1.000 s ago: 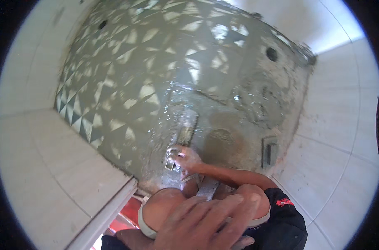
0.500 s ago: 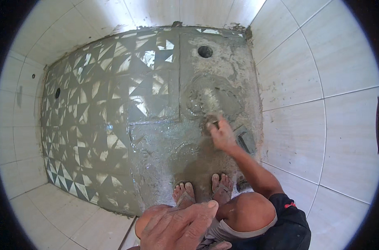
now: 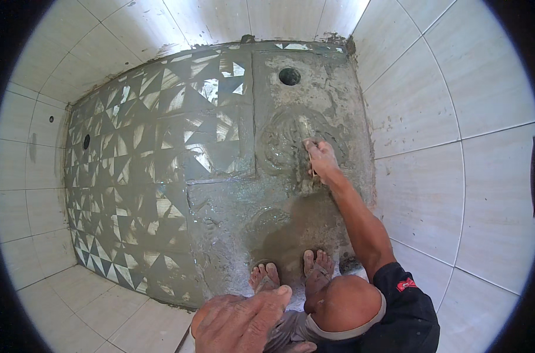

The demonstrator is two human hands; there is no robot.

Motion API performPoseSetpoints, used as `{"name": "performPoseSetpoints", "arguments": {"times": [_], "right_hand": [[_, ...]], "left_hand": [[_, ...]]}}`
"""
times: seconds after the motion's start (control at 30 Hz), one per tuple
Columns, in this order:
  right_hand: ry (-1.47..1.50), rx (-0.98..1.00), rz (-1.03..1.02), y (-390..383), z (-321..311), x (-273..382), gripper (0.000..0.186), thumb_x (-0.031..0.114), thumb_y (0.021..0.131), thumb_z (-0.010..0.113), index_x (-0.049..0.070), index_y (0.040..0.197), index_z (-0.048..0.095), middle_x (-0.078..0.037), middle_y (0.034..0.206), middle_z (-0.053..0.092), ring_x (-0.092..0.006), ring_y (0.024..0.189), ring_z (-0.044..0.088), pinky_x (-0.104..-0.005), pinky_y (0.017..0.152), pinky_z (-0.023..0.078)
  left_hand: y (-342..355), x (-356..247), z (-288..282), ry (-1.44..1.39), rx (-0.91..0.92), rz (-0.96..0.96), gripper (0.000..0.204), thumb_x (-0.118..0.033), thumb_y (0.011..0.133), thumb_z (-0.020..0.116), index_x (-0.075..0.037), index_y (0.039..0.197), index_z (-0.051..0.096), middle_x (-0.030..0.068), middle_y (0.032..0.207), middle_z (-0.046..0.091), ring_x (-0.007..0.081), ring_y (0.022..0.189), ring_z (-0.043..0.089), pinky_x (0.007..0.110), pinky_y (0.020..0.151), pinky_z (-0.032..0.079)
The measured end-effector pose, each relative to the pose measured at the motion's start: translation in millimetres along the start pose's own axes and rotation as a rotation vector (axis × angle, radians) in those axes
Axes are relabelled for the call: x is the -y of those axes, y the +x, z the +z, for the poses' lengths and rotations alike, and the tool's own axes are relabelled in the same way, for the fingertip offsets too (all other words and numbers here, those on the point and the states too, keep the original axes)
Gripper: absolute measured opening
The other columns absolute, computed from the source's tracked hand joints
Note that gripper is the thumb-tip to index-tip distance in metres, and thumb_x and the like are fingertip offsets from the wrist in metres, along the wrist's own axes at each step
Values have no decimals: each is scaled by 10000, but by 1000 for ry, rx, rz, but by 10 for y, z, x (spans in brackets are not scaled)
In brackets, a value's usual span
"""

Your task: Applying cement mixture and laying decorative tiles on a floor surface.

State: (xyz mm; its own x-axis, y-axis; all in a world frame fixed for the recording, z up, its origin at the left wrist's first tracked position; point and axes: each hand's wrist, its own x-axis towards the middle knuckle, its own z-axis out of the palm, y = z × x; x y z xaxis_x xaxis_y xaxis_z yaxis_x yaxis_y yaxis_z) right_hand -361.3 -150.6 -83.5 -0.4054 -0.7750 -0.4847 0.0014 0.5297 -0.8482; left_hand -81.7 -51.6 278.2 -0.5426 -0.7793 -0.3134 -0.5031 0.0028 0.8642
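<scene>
My right hand [image 3: 321, 159] grips a metal trowel [image 3: 306, 128] pressed into a wet grey mortar patch [image 3: 276, 135] on the floor, below a round drain hole [image 3: 289, 76]. My left hand [image 3: 241, 323] is in the foreground by my left knee, fingers loosely bent and apart, holding nothing visible. To the left, patterned triangle floor tiles [image 3: 126, 176] are smeared with grey slurry. My sandalled feet [image 3: 317, 270] stand on the wet mortar.
Pale tiled walls [image 3: 432, 176] surround the small floor area. A small dark oval opening [image 3: 86, 142] is in the left part of the tiled floor. A dark recess [image 3: 348, 265] sits beside my right foot.
My right hand has moved the trowel from near my feet forward and right into the mortar patch. My view has widened to show the whole floor and both feet.
</scene>
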Motion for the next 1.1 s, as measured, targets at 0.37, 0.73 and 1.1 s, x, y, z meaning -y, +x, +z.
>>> {"name": "performPoseSetpoints", "arguments": {"times": [0.37, 0.73, 1.1], "right_hand": [[-293, -114, -357, 27, 224, -326, 318, 301, 997, 528, 13, 1107, 606, -212, 798, 660, -407, 675, 635, -492, 623, 490], [-1, 135, -69, -374, 610, 51, 335, 314, 999, 518, 29, 1152, 604, -268, 883, 657, -495, 830, 629, -511, 725, 509], [-387, 77, -367, 297, 870, -127, 347, 321, 984, 505, -12, 1044, 581, -289, 919, 630, -510, 892, 600, -564, 767, 460]], "left_hand": [[77, 227, 218, -236, -249, 123, 700, -362, 811, 800, -3, 1360, 553, 188, 1244, 651, 365, 1057, 654, 439, 868, 520], [196, 312, 274, -182, -268, 193, 787, -343, 754, 859, -27, 1386, 513, 169, 1273, 643, 368, 1091, 649, 445, 888, 519], [208, 253, 127, -106, -226, 150, 695, -388, 805, 800, 6, 1331, 574, 187, 1202, 668, 375, 1008, 665, 449, 843, 514]]}}
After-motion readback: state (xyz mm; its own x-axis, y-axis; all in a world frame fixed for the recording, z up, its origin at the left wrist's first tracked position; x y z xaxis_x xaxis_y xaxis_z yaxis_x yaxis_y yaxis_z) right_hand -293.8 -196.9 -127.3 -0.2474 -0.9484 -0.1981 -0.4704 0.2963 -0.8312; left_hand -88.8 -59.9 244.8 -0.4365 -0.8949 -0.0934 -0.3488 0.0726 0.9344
